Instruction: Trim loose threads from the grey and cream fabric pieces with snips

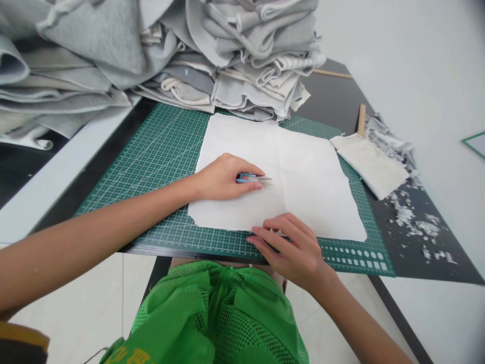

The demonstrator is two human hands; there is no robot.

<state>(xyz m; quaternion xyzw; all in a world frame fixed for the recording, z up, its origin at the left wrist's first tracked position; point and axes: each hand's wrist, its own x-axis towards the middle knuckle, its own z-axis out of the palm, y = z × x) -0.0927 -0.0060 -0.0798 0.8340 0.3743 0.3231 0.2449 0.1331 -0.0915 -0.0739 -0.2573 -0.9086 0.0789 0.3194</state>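
Note:
A white piece of cloth [303, 172] with uneven edges lies spread on a green cutting mat [151, 156]. My left hand [223, 177] rests on the cloth's left half, closed around small blue thread snips [246, 177]; their metal blades point right, and the palm hides most of the handle. At the cloth's near edge, my right hand [293, 245] touches the border with its fingers bent and thumb close to the fingertips. Whether it pinches the fabric there is hard to see, since the fingers cover the spot.
Tall stacks of folded grey and white fabric [261, 55] stand along the mat's far side. To the right lie a folded cream cloth [373, 162], a wooden stick [361, 120] and scattered fabric scraps [407, 215] on the black table [337, 93].

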